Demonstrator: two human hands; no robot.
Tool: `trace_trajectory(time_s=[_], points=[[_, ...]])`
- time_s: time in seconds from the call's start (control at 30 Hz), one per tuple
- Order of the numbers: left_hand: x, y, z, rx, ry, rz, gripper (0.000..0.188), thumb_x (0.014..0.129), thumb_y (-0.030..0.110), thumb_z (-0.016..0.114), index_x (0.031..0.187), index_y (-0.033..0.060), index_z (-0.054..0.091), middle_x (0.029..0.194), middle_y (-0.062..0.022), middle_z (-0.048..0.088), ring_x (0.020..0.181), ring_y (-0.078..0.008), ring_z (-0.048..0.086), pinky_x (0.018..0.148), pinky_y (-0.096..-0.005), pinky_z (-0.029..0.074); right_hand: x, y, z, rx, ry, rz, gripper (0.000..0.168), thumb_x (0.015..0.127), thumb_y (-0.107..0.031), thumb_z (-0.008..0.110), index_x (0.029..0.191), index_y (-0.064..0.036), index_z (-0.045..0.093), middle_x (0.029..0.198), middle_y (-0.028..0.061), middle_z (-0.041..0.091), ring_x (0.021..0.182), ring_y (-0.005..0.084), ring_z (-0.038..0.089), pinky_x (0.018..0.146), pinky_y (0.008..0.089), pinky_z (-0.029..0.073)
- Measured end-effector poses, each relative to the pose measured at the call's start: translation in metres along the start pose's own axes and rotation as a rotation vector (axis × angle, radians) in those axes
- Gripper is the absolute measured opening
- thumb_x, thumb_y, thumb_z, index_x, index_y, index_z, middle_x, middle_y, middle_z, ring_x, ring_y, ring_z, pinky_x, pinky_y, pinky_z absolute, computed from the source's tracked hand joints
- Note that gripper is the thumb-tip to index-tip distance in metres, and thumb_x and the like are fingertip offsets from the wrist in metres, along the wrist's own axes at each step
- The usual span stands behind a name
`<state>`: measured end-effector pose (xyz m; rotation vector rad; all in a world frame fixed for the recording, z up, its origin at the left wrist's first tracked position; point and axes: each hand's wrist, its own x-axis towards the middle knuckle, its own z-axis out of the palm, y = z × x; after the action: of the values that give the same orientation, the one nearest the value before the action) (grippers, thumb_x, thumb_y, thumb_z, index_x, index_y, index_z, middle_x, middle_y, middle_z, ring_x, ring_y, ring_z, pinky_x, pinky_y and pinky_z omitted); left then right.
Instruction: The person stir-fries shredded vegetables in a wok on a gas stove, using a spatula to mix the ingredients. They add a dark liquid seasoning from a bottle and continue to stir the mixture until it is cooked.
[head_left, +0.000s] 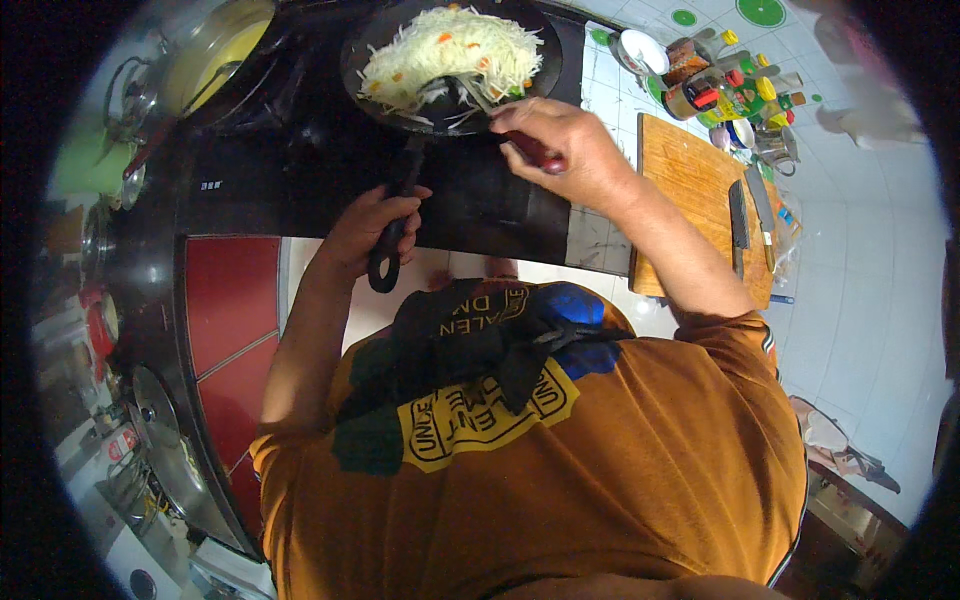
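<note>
My left hand (382, 225) is wrapped around the black handle (409, 169) of a dark frying pan (551, 56). Heaped in the pan is pale shredded vegetable (457, 45), dotted with orange pieces. My right hand (566, 146) grips the dark red handle (536, 150) of a metal spatula (472, 94). The spatula's blade reaches into the near side of the heap and is partly hidden by shreds. Some dark pan bottom shows between the heap and the near rim.
At the right, a wooden cutting board (682, 165) bears a knife with a dark blade (739, 214) and a cleaver (759, 196). Several bottles and jars (720, 94) and a white bowl (643, 52) stand beyond it. A large metal pot (225, 64) occupies the left burner.
</note>
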<state>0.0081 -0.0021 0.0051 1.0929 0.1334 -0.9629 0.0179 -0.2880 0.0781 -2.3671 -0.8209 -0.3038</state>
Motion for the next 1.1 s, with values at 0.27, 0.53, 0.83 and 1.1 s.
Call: trace_trajectory(time_s=[0.27, 0.53, 0.83, 1.1], points=[[0.000, -0.002, -0.003, 0.016, 0.034, -0.007, 0.037, 0.091, 0.020, 0.063, 0.120, 0.0013, 0.050, 0.070, -0.0028, 0.055, 0.051, -0.0135, 0.056, 0.045, -0.0305, 0.047, 0.006, -0.030, -0.040, 0.120, 0.121, 0.089, 0.021, 0.081, 0.000, 0.072, 0.102, -0.003, 0.069, 0.108, 0.0106, 0.070, 0.100, 0.0210, 0.069, 0.086, 0.0308, 0.054], [0.001, 0.002, 0.000, 0.028, 0.007, 0.021, 0.038, 0.090, 0.021, 0.063, 0.120, 0.0010, 0.050, 0.070, -0.0036, 0.055, 0.051, -0.0138, 0.056, 0.046, -0.0308, 0.047, 0.042, 0.051, -0.025, -0.099, 0.225, 0.085, 0.023, 0.085, -0.008, 0.072, 0.107, -0.006, 0.069, 0.106, 0.0071, 0.071, 0.092, 0.0146, 0.069, 0.081, 0.0266, 0.055], [0.002, -0.003, -0.007, 0.059, 0.038, 0.021, 0.037, 0.090, 0.020, 0.062, 0.120, 0.0017, 0.051, 0.070, -0.0037, 0.056, 0.049, -0.0142, 0.054, 0.045, -0.0320, 0.047, 0.012, -0.017, -0.030, -0.027, 0.164, -0.070, 0.023, 0.077, 0.000, 0.073, 0.099, -0.003, 0.067, 0.104, 0.0125, 0.070, 0.098, 0.0259, 0.069, 0.084, 0.0320, 0.055], [0.000, 0.002, 0.000, 0.015, 0.025, -0.010, 0.038, 0.089, 0.020, 0.064, 0.120, 0.0023, 0.051, 0.070, -0.0031, 0.056, 0.050, -0.0136, 0.055, 0.046, -0.0312, 0.047, 0.070, 0.079, 0.006, -0.114, 0.307, 0.042, 0.024, 0.080, -0.008, 0.074, 0.103, -0.006, 0.067, 0.106, 0.0094, 0.070, 0.094, 0.0269, 0.069, 0.082, 0.0304, 0.056]])
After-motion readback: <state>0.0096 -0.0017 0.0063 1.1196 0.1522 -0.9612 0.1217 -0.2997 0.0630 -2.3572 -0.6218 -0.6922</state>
